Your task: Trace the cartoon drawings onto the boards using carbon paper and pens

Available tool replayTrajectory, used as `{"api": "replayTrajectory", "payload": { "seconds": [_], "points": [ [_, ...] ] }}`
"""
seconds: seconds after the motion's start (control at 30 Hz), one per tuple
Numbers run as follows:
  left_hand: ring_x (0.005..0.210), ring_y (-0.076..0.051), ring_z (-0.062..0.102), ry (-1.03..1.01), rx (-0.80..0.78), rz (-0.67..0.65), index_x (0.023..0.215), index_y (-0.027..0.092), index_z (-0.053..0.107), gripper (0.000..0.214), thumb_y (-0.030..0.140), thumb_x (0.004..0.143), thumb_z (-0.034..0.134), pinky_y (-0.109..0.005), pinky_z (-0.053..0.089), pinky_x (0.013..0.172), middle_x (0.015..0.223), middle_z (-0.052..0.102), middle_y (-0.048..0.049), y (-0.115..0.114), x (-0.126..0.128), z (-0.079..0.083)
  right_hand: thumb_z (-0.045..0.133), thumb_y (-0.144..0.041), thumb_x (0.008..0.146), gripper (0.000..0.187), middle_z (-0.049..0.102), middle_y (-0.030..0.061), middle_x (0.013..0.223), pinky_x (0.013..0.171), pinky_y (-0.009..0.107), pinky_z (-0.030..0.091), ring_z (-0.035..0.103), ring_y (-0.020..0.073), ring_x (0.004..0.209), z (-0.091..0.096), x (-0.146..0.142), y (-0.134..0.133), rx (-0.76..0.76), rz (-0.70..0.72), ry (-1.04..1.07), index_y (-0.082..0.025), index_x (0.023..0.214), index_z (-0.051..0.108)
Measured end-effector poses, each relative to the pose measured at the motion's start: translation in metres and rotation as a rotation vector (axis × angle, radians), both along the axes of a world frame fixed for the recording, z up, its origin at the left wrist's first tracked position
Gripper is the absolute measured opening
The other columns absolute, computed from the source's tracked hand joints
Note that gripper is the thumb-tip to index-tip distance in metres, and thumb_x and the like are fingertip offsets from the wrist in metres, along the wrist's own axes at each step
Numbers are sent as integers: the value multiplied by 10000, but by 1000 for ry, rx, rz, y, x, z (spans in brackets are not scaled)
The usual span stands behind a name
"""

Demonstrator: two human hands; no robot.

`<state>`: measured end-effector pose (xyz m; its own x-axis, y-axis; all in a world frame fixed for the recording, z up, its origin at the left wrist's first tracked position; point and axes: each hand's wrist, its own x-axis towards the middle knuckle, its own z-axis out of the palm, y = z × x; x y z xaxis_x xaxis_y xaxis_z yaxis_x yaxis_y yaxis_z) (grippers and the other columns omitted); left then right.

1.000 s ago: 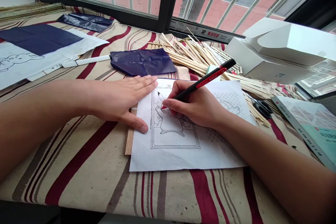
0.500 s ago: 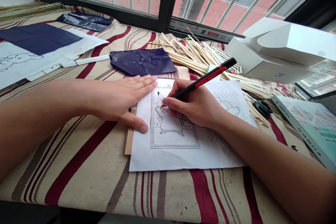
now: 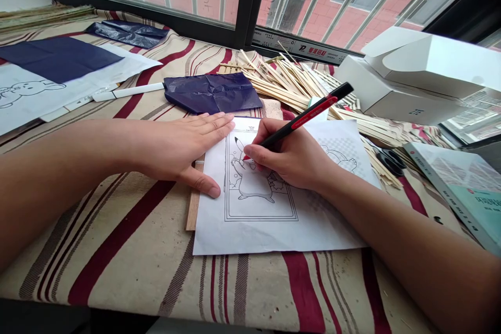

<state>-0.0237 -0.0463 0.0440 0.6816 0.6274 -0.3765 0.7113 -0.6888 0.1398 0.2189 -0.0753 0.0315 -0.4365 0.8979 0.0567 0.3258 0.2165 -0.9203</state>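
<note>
My right hand (image 3: 287, 154) is closed around a black and red pen (image 3: 309, 115), its tip down on the printed drawing (image 3: 254, 188) of a cartoon figure with a long pointed ear. That drawing is framed by ruled lines on a white sheet of paper (image 3: 235, 237). Flat and with fingers spread, my left hand (image 3: 191, 146) presses the sheet's left edge. A wooden board (image 3: 191, 214) sticks out from under the paper on the left. My right hand covers part of the figure and of a second drawing (image 3: 342, 159) beside it.
Dark blue carbon-like paper (image 3: 211, 91) lies beyond my left hand. Behind are thin wooden strips (image 3: 289, 81) and a white box (image 3: 407, 94). Black-handled scissors (image 3: 391, 162) and a book (image 3: 457, 182) lie right. A white pen (image 3: 129, 91) and more drawings (image 3: 23, 102) lie left.
The pen tip has shifted very slightly to the right on the drawing, and the pen's top end has tilted a little. My left hand and the sheet stay in place.
</note>
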Motion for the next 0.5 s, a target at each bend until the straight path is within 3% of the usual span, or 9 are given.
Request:
{"api": "replayTrajectory", "payload": {
  "seconds": [0.5],
  "points": [
    [1673, -394, -56, 24, -11, 11, 1726, 87, 11, 1348, 946, 805, 494, -470, 44, 1354, 1789, -114, -153, 0, 1, -1, 754, -177, 840, 259, 620, -70, 554, 461, 244, 362, 507, 82, 484, -2, 2, 2, 43, 36, -14, -216, 709, 534]
  ]
}}
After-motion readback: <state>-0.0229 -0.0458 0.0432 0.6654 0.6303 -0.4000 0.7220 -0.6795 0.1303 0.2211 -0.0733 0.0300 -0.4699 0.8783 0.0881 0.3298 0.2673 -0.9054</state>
